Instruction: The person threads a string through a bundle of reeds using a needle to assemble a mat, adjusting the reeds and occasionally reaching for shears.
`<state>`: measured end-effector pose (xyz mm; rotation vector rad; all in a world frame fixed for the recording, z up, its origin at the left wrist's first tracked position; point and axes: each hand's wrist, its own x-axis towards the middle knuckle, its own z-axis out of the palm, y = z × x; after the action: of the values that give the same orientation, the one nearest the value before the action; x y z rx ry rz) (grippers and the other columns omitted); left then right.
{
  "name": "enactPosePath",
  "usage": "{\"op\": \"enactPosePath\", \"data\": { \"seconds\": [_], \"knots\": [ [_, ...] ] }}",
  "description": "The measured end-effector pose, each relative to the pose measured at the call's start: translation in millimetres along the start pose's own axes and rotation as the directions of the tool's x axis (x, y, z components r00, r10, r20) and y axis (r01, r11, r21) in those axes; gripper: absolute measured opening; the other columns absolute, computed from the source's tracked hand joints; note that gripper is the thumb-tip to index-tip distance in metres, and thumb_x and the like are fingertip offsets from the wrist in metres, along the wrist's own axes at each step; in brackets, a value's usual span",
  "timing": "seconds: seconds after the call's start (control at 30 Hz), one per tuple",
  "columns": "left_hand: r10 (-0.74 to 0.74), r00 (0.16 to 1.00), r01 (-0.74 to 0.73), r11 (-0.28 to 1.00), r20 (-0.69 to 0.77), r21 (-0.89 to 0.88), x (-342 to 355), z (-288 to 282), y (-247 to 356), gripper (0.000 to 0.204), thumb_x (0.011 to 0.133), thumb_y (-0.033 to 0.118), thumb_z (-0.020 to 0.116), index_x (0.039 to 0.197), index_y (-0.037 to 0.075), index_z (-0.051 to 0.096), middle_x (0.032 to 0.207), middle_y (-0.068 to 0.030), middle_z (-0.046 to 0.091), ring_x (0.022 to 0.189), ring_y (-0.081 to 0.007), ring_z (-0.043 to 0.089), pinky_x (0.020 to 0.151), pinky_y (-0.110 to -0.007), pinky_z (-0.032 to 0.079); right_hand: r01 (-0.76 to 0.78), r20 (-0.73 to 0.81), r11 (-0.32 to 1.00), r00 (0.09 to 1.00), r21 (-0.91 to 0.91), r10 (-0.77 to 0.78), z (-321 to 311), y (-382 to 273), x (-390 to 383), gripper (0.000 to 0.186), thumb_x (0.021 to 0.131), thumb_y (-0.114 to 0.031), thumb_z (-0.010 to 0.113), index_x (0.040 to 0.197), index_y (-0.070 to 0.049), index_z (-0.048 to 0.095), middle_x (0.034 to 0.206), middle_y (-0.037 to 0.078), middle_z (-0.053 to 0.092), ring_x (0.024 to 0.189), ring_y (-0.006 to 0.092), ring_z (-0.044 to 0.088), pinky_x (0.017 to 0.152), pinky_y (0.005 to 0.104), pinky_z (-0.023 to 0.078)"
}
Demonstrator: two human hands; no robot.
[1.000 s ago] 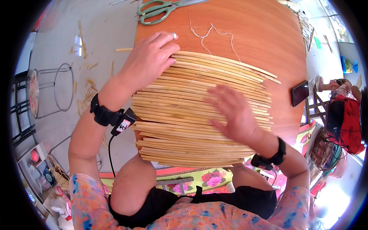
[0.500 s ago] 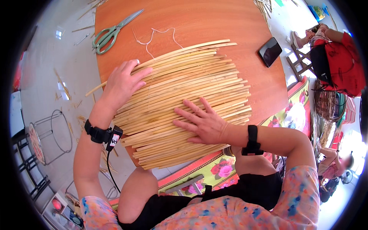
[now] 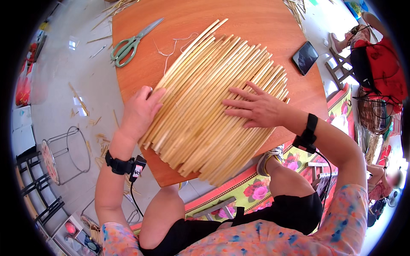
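The mat of pale yellow stalks (image 3: 205, 106) has staggered ends.

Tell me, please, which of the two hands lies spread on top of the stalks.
The right hand: its fingers fan out across the stalks, while the left hand is bent at their left edge.

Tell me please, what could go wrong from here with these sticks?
The sticks seem to reach past the near edge of the table, so they could slide if pushed further that way.
The white thread lies loose by the sticks and might get caught under them.
The scissors' handles lie close to the table's left edge; a wide sweep of the left hand could knock them off.
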<state>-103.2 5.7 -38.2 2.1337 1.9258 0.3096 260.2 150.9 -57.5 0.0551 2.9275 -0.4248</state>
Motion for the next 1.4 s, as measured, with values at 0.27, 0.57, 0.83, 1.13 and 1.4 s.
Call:
{"op": "enactPosePath", "data": {
  "seconds": [0.27,0.57,0.83,1.13,1.4],
  "knots": [
    [-0.055,0.996,0.064,0.986,0.063,-0.153,-23,2,31,0.046,0.086,0.009,0.072,0.130,0.012,0.061,0.103,-0.0111,0.056,0.089,-0.0319,0.063,0.077,-0.042,0.053,-0.040,0.063,0.996,0.997,-0.081,0.045,-10,1,-42,0.066,0.088,-0.039,0.067,0.150,-0.030,0.045,0.164,-0.005,0.031,0.155,0.0252,0.019,0.125,0.0575,0.007],
    [-0.001,0.999,0.009,0.986,0.050,-0.169,-58,4,30,0.052,0.082,0.004,0.074,0.132,0.010,0.059,0.126,-0.0166,0.053,0.107,-0.0324,0.062,0.091,-0.042,0.053,-0.122,0.184,0.992,0.976,0.011,0.118,1,-56,-62,0.080,0.085,-0.047,0.070,0.155,-0.028,0.037,0.166,-0.004,0.025,0.155,0.0245,0.017,0.124,0.0594,0.006],
    [0.012,1.000,-0.010,0.986,0.009,-0.166,-63,9,30,0.051,0.080,0.003,0.074,0.129,0.008,0.060,0.132,-0.0171,0.052,0.121,-0.0341,0.054,0.099,-0.043,0.049,-0.192,0.246,0.975,0.956,0.114,0.160,-8,-63,-60,0.076,0.088,-0.047,0.068,0.155,-0.026,0.037,0.166,-0.001,0.025,0.156,0.0253,0.015,0.123,0.0615,0.005],
    [0.449,0.881,-0.438,0.893,0.149,-0.100,-46,10,93,0.074,0.080,0.032,0.076,0.143,0.005,0.049,0.158,-0.0123,0.037,0.148,-0.0313,0.031,0.117,-0.054,0.030,-0.354,0.016,0.935,0.935,0.036,0.354,-4,-76,-36,0.075,0.086,-0.034,0.070,0.152,-0.014,0.040,0.164,0.006,0.028,0.153,0.0292,0.022,0.122,0.0586,0.017],
    [0.561,0.777,-0.558,0.824,0.286,-0.101,-31,60,121,0.098,0.078,0.063,0.066,0.152,0.005,0.038,0.162,-0.0097,0.032,0.151,-0.0278,0.027,0.117,-0.063,0.020,-0.464,-0.075,0.885,0.882,0.041,0.466,20,-63,-33,0.094,0.087,-0.062,0.059,0.159,-0.010,0.027,0.168,0.009,0.020,0.156,0.0300,0.014,0.121,0.0624,0.007]
  ]
}}
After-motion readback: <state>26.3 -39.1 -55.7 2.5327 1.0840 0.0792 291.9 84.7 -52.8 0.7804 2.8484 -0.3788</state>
